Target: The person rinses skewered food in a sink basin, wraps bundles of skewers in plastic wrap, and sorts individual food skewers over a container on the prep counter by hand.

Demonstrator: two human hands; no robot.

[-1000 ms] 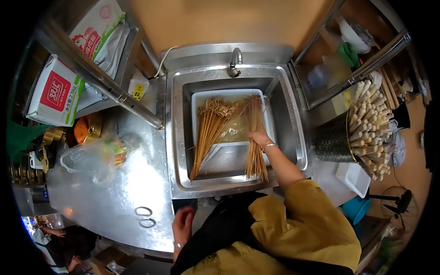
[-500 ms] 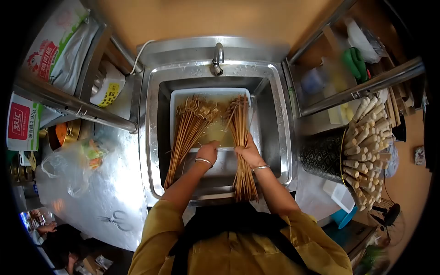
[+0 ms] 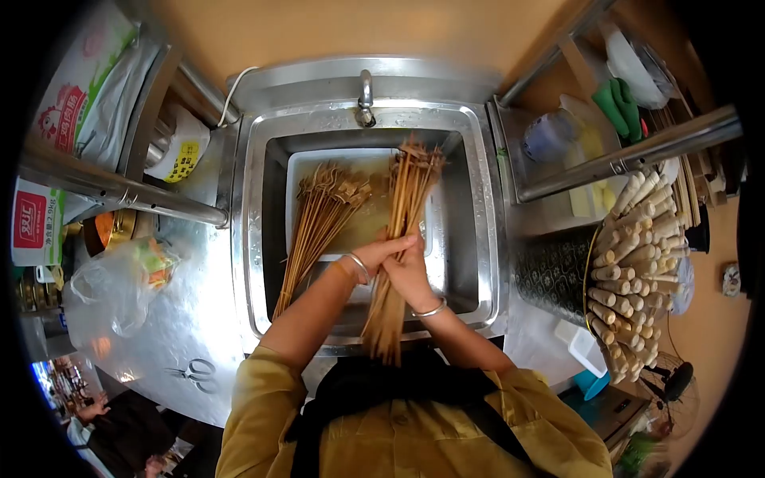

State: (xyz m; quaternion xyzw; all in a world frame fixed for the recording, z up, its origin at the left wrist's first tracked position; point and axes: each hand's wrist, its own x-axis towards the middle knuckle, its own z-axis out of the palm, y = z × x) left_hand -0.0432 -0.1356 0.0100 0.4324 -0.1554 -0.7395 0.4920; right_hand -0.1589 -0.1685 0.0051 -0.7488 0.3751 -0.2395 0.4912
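Note:
Both my left hand point(image 3: 376, 255) and my right hand point(image 3: 413, 275) are closed round a bundle of thin wooden skewers point(image 3: 387, 319), held over the near part of the sink. Brownish food pieces sit at the skewers' far ends, too small to make out. My hands meet at mid-bundle, and some fingers are hidden behind the sticks. To the left, a second bundle of skewers point(image 3: 312, 239) leans across a white tray point(image 3: 293, 169) with cloudy yellowish liquid in it. That tray stands inside the steel sink point(image 3: 249, 239), below the faucet point(image 3: 366, 99).
On the left steel counter lie scissors point(image 3: 198, 374) and a clear plastic bag point(image 3: 119, 287). A dark patterned container point(image 3: 550, 267) packed with pale thick-ended sticks point(image 3: 629, 271) stands on the right. Steel shelf rails point(image 3: 637, 151) flank the sink. Another person point(image 3: 131, 434) is at lower left.
My left hand has moved right and joined my right hand on the bundle. The bundle has risen slightly and its near ends have swung left. The left bundle still leans in the tray.

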